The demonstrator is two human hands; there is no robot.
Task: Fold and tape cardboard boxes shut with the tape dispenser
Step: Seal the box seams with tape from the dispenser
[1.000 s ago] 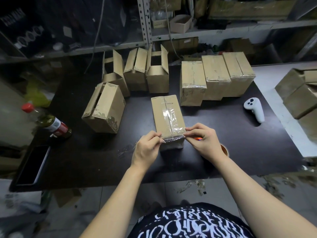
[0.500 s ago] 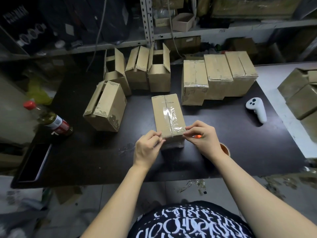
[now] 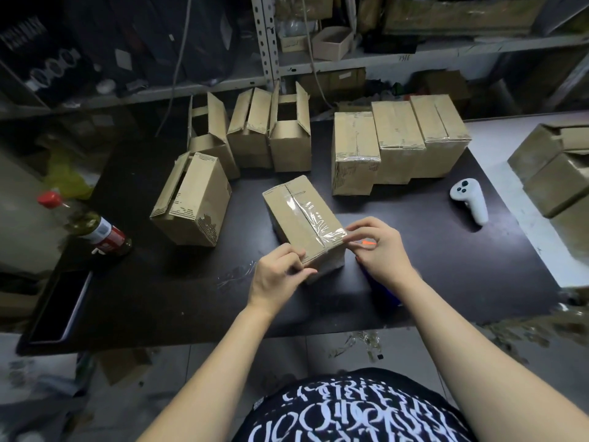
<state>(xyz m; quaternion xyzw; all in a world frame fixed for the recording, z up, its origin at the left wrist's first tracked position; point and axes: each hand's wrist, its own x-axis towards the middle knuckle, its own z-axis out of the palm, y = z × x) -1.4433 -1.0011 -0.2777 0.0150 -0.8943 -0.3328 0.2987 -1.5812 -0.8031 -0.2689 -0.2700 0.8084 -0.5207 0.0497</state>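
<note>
A small cardboard box point(image 3: 294, 215) lies on the black table point(image 3: 446, 269) in front of me, with clear tape along its top seam and across its near end. My left hand point(image 3: 279, 275) pinches the box's near left corner. My right hand point(image 3: 377, 247) presses the tape end onto the near right edge. The box sits turned, its far end pointing left. An orange bit of the tape dispenser point(image 3: 369, 242) shows just behind my right hand; the rest of it is hidden.
Several open boxes point(image 3: 288, 138) stand at the back left, one point(image 3: 191, 199) nearer. Three taped boxes point(image 3: 398, 145) stand at the back right. A white controller point(image 3: 470, 199) lies right, a red-capped bottle point(image 3: 92, 228) left, more boxes point(image 3: 554, 173) far right.
The box has been turned counter-clockwise on the table, its far end swinging left. Both hands stayed at its near end and shifted with it.
</note>
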